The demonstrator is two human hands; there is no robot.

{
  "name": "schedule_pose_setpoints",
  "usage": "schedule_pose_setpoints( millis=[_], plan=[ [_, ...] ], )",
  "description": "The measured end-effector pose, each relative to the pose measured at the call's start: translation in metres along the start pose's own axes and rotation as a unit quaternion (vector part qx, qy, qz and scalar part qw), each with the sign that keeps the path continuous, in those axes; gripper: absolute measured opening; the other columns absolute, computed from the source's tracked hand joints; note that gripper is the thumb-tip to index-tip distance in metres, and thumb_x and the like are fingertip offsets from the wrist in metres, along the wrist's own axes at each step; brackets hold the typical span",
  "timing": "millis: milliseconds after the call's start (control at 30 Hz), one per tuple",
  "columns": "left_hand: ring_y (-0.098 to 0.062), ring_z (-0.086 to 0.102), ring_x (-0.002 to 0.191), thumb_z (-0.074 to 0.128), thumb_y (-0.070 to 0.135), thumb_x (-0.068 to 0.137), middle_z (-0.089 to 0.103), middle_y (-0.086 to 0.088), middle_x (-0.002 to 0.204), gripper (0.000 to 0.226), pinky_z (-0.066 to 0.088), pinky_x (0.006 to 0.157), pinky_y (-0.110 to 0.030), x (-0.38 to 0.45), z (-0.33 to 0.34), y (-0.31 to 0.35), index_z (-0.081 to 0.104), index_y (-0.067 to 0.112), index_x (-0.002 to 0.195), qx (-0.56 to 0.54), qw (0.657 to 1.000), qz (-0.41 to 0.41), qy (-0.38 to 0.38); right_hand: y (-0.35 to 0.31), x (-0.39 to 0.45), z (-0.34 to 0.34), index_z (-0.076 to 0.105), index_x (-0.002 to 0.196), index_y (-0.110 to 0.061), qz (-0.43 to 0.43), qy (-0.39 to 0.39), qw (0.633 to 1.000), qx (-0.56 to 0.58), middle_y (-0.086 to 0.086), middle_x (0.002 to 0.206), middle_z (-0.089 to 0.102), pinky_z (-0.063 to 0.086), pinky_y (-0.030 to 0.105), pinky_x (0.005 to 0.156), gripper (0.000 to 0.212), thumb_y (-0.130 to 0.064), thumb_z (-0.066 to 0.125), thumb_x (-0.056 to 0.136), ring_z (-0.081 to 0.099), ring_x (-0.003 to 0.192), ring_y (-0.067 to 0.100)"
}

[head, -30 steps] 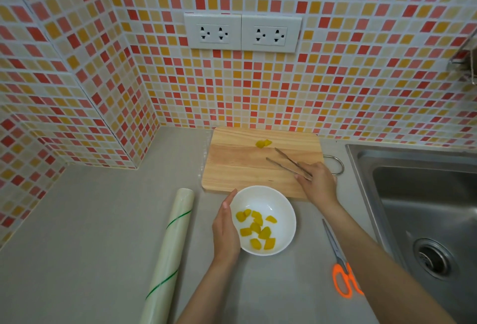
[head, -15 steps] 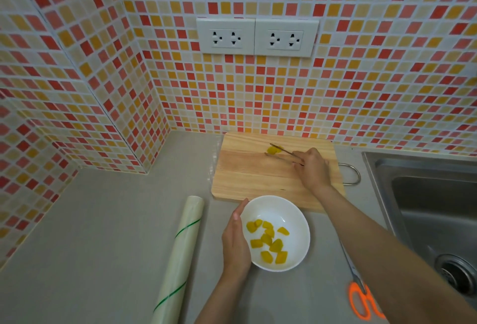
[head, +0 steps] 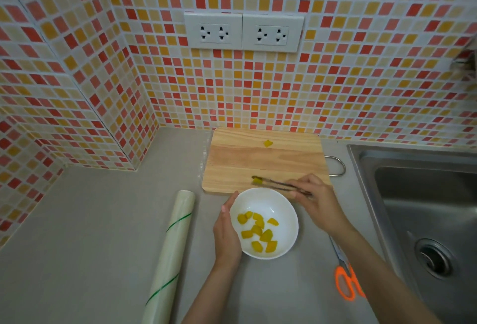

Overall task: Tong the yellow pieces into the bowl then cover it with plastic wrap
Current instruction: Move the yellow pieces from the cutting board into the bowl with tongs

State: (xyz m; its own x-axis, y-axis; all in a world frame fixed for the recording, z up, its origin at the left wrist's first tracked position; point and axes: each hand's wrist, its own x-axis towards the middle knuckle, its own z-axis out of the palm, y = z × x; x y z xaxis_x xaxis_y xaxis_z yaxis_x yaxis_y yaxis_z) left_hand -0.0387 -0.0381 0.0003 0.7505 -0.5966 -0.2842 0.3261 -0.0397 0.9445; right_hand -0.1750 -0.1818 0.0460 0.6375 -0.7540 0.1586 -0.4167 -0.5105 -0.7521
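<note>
A white bowl [head: 282, 202] stands on the grey counter in front of a wooden cutting board [head: 240, 163] and holds several yellow pieces [head: 258, 232]. My left hand [head: 227, 236] cups the bowl's left side. My right hand [head: 316, 199] grips metal tongs [head: 277, 184], whose tips pinch one yellow piece [head: 257, 181] just above the board's near edge, beyond the bowl's far rim. One more yellow piece [head: 268, 143] lies near the board's far edge. A roll of plastic wrap [head: 171, 251] lies left of the bowl.
Orange-handled scissors [head: 344, 277] lie on the counter right of the bowl, partly under my right forearm. A steel sink [head: 426, 210] fills the right side. Tiled walls with two sockets [head: 244, 32] close off the back and left.
My right hand reached to the far side of the board, closed the tongs on a yellow piece and drew it back toward the bowl. One piece stays on the board.
</note>
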Motion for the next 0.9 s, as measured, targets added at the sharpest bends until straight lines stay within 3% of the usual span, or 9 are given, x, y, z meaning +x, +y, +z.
schedule_pose_setpoints(
  millis=[133, 300, 333, 367, 433, 500, 667, 767, 900],
  plan=[
    [-0.007, 0.06, 0.107, 0.024, 0.034, 0.1, 0.065, 0.01, 0.117, 0.042, 0.05, 0.072, -0.009, 0.0, 0.0, 0.001, 0.065, 0.034, 0.112, 0.011, 1.0, -0.003, -0.002, 0.004, -0.025, -0.012, 0.069, 0.109, -0.013, 0.019, -0.036, 0.999, -0.031, 0.007, 0.088, 0.061, 0.043, 0.031, 0.087, 0.032, -0.008, 0.071, 0.078, 0.06, 0.085, 0.016],
    [-0.013, 0.06, 0.11, 0.024, 0.033, 0.1, 0.064, 0.003, 0.12, 0.043, 0.049, 0.081, -0.019, 0.0, 0.0, 0.002, 0.063, 0.029, 0.116, 0.011, 1.0, 0.002, -0.001, 0.013, -0.016, -0.021, 0.067, 0.114, -0.016, 0.038, 0.0, 0.999, -0.018, 0.003, 0.088, 0.058, 0.039, 0.002, 0.077, 0.036, -0.01, 0.071, 0.078, 0.056, 0.078, -0.002],
    [-0.014, 0.059, 0.11, 0.024, 0.032, 0.1, 0.064, 0.003, 0.12, 0.043, 0.049, 0.082, -0.02, 0.0, 0.0, 0.002, 0.063, 0.029, 0.116, 0.009, 1.0, 0.003, 0.001, 0.015, -0.009, -0.02, 0.066, 0.114, -0.016, 0.046, 0.011, 0.999, -0.022, 0.004, 0.089, 0.057, 0.039, 0.001, 0.078, 0.036, -0.011, 0.071, 0.078, 0.056, 0.078, -0.002],
    [-0.013, 0.059, 0.11, 0.024, 0.032, 0.1, 0.064, 0.003, 0.12, 0.042, 0.049, 0.082, -0.019, 0.0, 0.0, 0.002, 0.063, 0.03, 0.116, 0.007, 1.0, 0.006, 0.0, 0.018, -0.002, -0.019, 0.066, 0.115, -0.016, 0.058, 0.023, 0.998, -0.031, 0.005, 0.091, 0.058, 0.042, 0.006, 0.082, 0.037, -0.012, 0.071, 0.079, 0.057, 0.078, 0.001],
    [-0.013, 0.059, 0.111, 0.024, 0.032, 0.101, 0.064, 0.004, 0.12, 0.042, 0.049, 0.082, -0.018, -0.001, 0.0, 0.003, 0.063, 0.029, 0.115, 0.005, 1.0, 0.008, -0.001, 0.024, 0.018, -0.014, 0.066, 0.116, -0.016, 0.097, 0.052, 0.992, -0.066, 0.011, 0.097, 0.061, 0.049, 0.032, 0.09, 0.035, -0.017, 0.069, 0.081, 0.061, 0.086, 0.018],
    [-0.014, 0.059, 0.11, 0.024, 0.032, 0.1, 0.064, 0.002, 0.121, 0.042, 0.049, 0.083, -0.02, 0.0, 0.0, 0.002, 0.063, 0.029, 0.116, 0.007, 1.0, 0.006, -0.001, 0.03, 0.04, -0.009, 0.067, 0.114, -0.019, 0.139, 0.068, 0.982, -0.106, 0.014, 0.098, 0.063, 0.047, 0.043, 0.089, 0.031, -0.023, 0.065, 0.084, 0.06, 0.092, 0.028],
    [-0.009, 0.062, 0.106, 0.025, 0.034, 0.1, 0.066, 0.006, 0.117, 0.043, 0.052, 0.08, -0.018, 0.001, -0.001, -0.001, 0.064, 0.03, 0.117, 0.019, 1.0, 0.004, 0.0, 0.042, 0.084, 0.01, 0.069, 0.1, -0.018, 0.175, 0.061, 0.976, -0.113, 0.013, 0.092, 0.062, 0.034, 0.037, 0.082, 0.018, -0.024, 0.06, 0.086, 0.058, 0.096, 0.032],
    [-0.003, 0.062, 0.103, 0.025, 0.034, 0.1, 0.066, 0.012, 0.115, 0.042, 0.051, 0.073, -0.01, 0.0, -0.002, -0.001, 0.064, 0.03, 0.116, 0.018, 1.0, 0.003, 0.0, 0.041, 0.101, 0.023, 0.067, 0.11, -0.024, 0.187, 0.05, 0.974, -0.121, 0.01, 0.104, 0.062, 0.034, 0.041, 0.093, 0.025, -0.025, 0.058, 0.087, 0.057, 0.101, 0.029],
    [0.003, 0.062, 0.1, 0.025, 0.031, 0.1, 0.066, 0.013, 0.114, 0.041, 0.048, 0.071, -0.007, 0.0, -0.001, -0.001, 0.064, 0.029, 0.113, 0.005, 1.0, 0.006, 0.002, 0.044, 0.111, 0.033, 0.066, 0.114, -0.026, 0.192, 0.057, 0.971, -0.131, 0.009, 0.108, 0.064, 0.032, 0.04, 0.093, 0.027, -0.027, 0.057, 0.088, 0.056, 0.104, 0.03]
  ],
)
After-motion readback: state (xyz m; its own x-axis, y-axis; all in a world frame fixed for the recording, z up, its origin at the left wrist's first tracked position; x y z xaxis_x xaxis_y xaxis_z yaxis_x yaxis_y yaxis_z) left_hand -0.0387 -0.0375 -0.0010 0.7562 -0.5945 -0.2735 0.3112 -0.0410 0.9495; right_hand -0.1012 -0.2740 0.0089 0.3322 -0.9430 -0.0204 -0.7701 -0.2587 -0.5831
